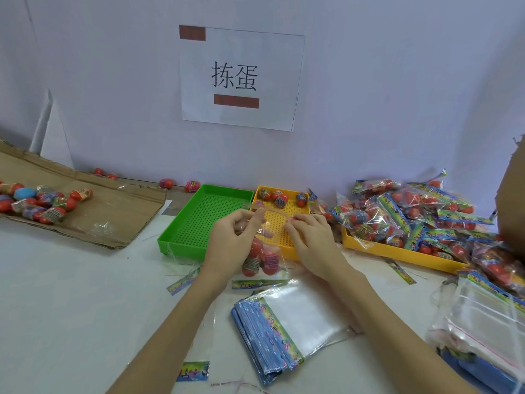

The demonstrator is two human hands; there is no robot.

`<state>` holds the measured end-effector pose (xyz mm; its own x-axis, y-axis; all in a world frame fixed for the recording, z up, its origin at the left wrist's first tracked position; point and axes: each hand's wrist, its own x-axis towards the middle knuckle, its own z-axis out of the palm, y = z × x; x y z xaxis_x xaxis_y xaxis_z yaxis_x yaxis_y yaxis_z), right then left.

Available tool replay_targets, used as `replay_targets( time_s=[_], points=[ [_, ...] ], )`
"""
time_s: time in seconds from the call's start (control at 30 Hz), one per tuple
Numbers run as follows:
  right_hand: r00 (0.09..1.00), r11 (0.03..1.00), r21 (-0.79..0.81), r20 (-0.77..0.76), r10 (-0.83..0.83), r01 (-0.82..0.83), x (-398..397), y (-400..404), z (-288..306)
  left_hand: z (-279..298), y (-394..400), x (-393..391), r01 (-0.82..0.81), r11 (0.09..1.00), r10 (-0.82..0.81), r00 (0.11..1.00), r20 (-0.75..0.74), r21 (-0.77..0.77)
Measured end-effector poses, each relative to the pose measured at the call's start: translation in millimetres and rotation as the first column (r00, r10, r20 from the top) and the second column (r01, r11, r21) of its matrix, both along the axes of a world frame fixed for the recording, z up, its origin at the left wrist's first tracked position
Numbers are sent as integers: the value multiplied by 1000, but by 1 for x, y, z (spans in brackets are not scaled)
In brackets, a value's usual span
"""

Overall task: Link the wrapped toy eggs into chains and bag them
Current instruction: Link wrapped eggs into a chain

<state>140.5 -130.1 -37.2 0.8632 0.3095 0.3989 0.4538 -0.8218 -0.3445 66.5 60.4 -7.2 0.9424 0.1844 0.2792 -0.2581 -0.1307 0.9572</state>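
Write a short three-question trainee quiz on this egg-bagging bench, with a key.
1. True or false: the green tray holds wrapped eggs.
2. Which tray holds the pile of filled bags? A) green tray B) large yellow tray at the right C) small yellow tray
3. Fill in: both hands, left and right, hold a clear bag containing red ____.

Key: 1 false; 2 B; 3 eggs.
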Motion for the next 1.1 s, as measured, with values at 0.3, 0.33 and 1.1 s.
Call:
replay_targets(
  time_s=[0.3,0.33,1.1],
  points=[
    [986,746,653,161,36,-134,-39,0,31,-2,1,2,60,998,-61,998,-20,-25],
    [985,705,693,166,41,-146,-43,0,35,-2,1,2,59,998,-59,998,-12,-16],
    [931,922,214,251,266,-322,-61,11,49,5,-12,-8,45,998,-41,994,102,-38]
  ],
)
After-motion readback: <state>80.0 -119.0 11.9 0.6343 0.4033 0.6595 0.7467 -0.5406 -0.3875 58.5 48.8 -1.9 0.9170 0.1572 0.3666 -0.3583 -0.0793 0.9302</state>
